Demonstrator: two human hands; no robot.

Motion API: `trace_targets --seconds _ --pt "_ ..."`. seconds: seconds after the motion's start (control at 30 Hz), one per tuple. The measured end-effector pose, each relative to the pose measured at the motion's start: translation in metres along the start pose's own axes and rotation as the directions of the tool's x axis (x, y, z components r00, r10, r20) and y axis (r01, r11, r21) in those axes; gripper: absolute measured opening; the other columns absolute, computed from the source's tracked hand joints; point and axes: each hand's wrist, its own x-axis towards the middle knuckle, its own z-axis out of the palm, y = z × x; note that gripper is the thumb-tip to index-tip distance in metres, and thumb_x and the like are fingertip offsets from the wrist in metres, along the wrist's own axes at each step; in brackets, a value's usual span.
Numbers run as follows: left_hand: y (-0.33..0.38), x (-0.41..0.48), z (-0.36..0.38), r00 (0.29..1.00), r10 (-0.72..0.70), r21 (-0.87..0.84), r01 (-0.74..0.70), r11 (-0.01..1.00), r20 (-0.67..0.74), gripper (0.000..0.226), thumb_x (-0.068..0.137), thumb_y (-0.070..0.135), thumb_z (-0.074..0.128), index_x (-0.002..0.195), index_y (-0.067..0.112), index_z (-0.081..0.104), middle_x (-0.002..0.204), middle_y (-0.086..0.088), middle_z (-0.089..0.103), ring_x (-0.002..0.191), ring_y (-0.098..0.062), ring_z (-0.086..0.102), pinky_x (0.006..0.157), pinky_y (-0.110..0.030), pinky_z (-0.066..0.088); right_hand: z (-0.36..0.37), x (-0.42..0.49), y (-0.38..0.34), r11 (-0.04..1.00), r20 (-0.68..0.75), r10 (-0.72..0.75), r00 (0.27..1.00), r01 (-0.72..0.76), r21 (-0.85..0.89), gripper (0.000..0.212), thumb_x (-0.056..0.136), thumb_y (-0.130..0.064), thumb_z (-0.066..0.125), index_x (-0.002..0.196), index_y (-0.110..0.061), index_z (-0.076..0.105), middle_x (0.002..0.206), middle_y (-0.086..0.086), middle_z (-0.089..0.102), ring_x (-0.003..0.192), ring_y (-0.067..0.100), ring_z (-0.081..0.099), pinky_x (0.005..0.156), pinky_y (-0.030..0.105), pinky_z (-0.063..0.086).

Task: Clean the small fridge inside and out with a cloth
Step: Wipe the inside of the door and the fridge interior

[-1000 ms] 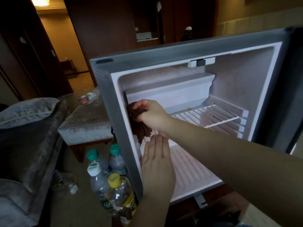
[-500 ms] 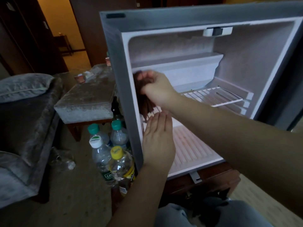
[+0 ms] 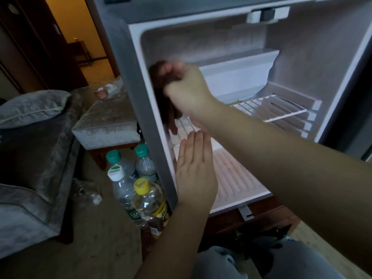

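The small grey fridge [image 3: 128, 81] stands open in front of me, its white inside empty apart from a wire shelf [image 3: 269, 109] and a white freezer box [image 3: 237, 75]. My right hand [image 3: 187, 91] grips a dark brown cloth [image 3: 161, 81] and holds it against the inner left wall, blurred by motion. Just below it, my left hand [image 3: 195, 168] lies flat with straight fingers against the left edge near the ribbed fridge floor [image 3: 237, 178].
Several plastic bottles [image 3: 128, 178] with green, white and yellow caps stand on the floor left of the fridge. Behind them is a grey padded stool [image 3: 106, 121], and a grey sofa with a cushion [image 3: 32, 109] at far left. My knee [image 3: 231, 262] is below.
My right hand has carried the cloth a little higher up the inner left wall. The camera has come closer and tilted down. My left hand keeps its place.
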Motion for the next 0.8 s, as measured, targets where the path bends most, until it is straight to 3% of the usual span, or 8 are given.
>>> trace_targets --seconds 0.17,0.33,0.4,0.53,0.6,0.67,0.73,0.8 --pt "0.0 0.007 0.007 0.989 -0.051 -0.031 0.056 0.998 0.141 0.043 0.074 0.011 0.036 0.097 -0.002 0.07 0.101 -0.018 0.069 0.098 -0.034 0.067 0.081 -0.045 0.056 -0.013 -0.004 0.048 0.96 0.162 0.134 0.978 -0.087 -0.265 0.024 0.074 0.002 0.062 0.085 -0.019 0.067 0.089 0.001 0.068 0.088 0.016 0.062 0.079 0.018 0.047" --pt "-0.009 0.022 0.021 0.995 -0.065 -0.1 0.072 0.992 0.075 0.031 0.087 0.013 0.041 0.104 0.003 0.064 0.109 -0.015 0.064 0.11 -0.031 0.057 0.099 -0.04 0.044 -0.035 0.015 0.039 0.789 -0.064 -0.399 0.915 0.307 -0.532 0.042 0.065 0.01 0.042 0.094 -0.009 0.066 0.098 0.011 0.068 0.095 0.029 0.06 0.082 0.027 0.041" --pt "-0.012 0.038 0.027 0.989 -0.126 -0.132 0.135 0.982 0.077 0.028 0.09 0.018 0.039 0.095 0.005 0.064 0.098 -0.013 0.064 0.096 -0.03 0.059 0.088 -0.036 0.043 -0.047 0.037 0.04 0.715 -0.08 -0.497 0.864 0.355 -0.602 0.044 0.065 0.008 0.043 0.099 -0.005 0.066 0.102 0.015 0.066 0.096 0.034 0.059 0.082 0.031 0.041" --pt "-0.015 0.072 0.042 0.945 -0.216 -0.021 0.228 0.973 0.247 0.034 0.087 0.021 0.04 0.085 0.001 0.067 0.088 -0.018 0.068 0.084 -0.035 0.064 0.078 -0.038 0.052 -0.05 0.076 0.054 0.366 0.353 -0.326 0.877 0.461 -0.808 0.052 0.086 -0.033 0.047 0.132 -0.01 0.056 0.132 0.014 0.058 0.118 0.035 0.053 0.101 0.038 0.04" --pt "-0.018 0.087 0.046 0.894 -0.246 0.046 0.247 0.968 0.375 0.043 0.093 0.019 0.031 0.095 -0.005 0.067 0.1 -0.024 0.066 0.094 -0.04 0.063 0.085 -0.045 0.049 -0.048 0.087 0.048 0.389 0.407 -0.234 0.883 0.469 -0.793 0.05 0.093 -0.042 0.035 0.136 -0.023 0.052 0.13 0.003 0.06 0.112 0.029 0.057 0.095 0.037 0.045" --pt "-0.021 0.099 0.052 0.841 -0.25 0.173 0.188 0.967 0.479 0.064 0.095 0.015 -0.001 0.118 0.0 0.057 0.112 -0.023 0.058 0.104 -0.038 0.056 0.087 -0.045 0.042 -0.056 0.099 0.043 0.487 0.386 -0.156 0.909 0.411 -0.77 0.037 0.1 -0.04 0.032 0.129 -0.037 0.055 0.103 -0.007 0.067 0.082 0.021 0.064 0.073 0.034 0.052" --pt "-0.027 0.107 0.064 0.859 -0.259 0.26 0.154 0.953 0.441 0.057 0.094 0.015 0.003 0.132 0.007 0.045 0.122 -0.018 0.052 0.111 -0.034 0.05 0.087 -0.041 0.038 -0.064 0.104 0.043 0.554 0.361 -0.153 0.92 0.382 -0.74 0.031 0.101 -0.042 0.031 0.108 -0.038 0.06 0.086 -0.006 0.068 0.066 0.019 0.064 0.066 0.037 0.055" --pt "-0.027 0.111 0.067 0.859 -0.201 0.279 0.072 0.958 0.471 0.042 0.098 0.012 0.023 0.135 0.006 0.041 0.123 -0.017 0.052 0.111 -0.034 0.052 0.08 -0.039 0.038 -0.069 0.105 0.053 0.52 0.368 -0.204 0.907 0.419 -0.744 0.032 0.101 -0.042 0.03 0.108 -0.035 0.06 0.098 0.0 0.069 0.082 0.024 0.064 0.077 0.039 0.053"
